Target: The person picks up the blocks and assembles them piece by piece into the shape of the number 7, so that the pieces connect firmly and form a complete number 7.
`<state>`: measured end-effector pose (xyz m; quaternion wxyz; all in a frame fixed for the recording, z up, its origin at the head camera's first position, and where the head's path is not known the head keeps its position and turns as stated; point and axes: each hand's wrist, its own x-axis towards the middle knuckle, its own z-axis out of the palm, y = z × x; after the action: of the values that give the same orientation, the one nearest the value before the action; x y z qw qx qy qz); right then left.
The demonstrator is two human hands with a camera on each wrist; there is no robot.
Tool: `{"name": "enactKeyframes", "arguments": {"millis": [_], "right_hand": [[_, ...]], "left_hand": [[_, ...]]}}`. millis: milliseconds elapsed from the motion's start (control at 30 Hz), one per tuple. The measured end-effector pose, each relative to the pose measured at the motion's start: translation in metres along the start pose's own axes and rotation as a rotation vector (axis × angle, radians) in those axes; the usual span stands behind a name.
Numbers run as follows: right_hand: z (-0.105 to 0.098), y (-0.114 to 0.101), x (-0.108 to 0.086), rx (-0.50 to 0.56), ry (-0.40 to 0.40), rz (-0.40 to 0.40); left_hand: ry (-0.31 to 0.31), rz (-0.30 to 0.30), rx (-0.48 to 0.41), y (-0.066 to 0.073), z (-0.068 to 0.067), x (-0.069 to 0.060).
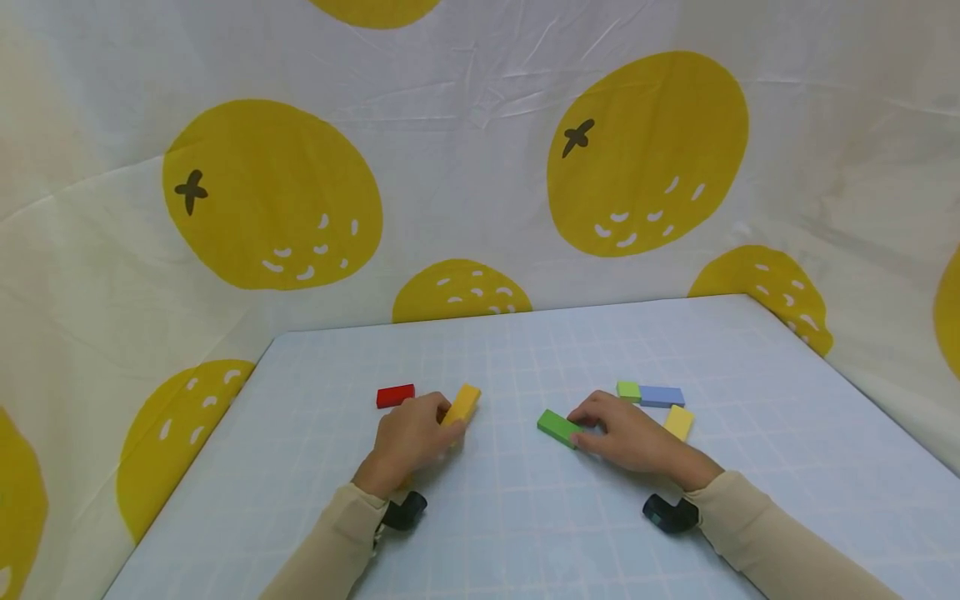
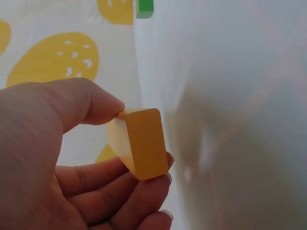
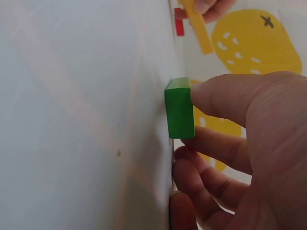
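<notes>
My left hand [image 1: 416, 437] pinches an orange-yellow block [image 1: 462, 403] between thumb and fingers. The left wrist view shows that block [image 2: 146, 143] end-on, with the thumb on one narrow side and fingertips on the other. In my right hand [image 1: 626, 429] is a green block [image 1: 558, 427], pinched near its right end and close to the tabletop. Seen from the right wrist, the green block [image 3: 180, 114] has the thumb and a finger on its edges. Just beyond the left hand lies a red block [image 1: 395, 396].
Behind the right hand, a light green block [image 1: 628, 392] touches a blue block [image 1: 662, 397]. A pale yellow block [image 1: 679, 422] lies nearer, partly hidden by the hand. The white gridded table [image 1: 510, 517] meets a fruit-print cloth [image 1: 465, 183] at its back and sides.
</notes>
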<state>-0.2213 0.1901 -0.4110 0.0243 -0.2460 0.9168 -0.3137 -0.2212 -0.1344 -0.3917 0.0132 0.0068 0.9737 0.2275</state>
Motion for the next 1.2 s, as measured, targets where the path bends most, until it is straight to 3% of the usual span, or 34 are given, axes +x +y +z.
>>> {"name": "enactKeyframes", "arguments": {"millis": [267, 600, 933, 1200], "right_hand": [[0.0, 0.001, 0.0, 0.004, -0.003, 0.004], [0.003, 0.003, 0.0, -0.006, 0.001, -0.005], [0.003, 0.004, 0.001, -0.001, -0.001, 0.003], [0.003, 0.005, 0.001, -0.023, -0.012, -0.018]], "left_hand": [[-0.026, 0.007, -0.102, -0.001, -0.009, -0.006], [-0.084, 0.028, -0.228, -0.005, -0.011, -0.01], [-0.114, 0.098, -0.244, -0.005, -0.012, -0.02], [-0.216, 0.138, -0.236, -0.005, -0.011, -0.026]]}}
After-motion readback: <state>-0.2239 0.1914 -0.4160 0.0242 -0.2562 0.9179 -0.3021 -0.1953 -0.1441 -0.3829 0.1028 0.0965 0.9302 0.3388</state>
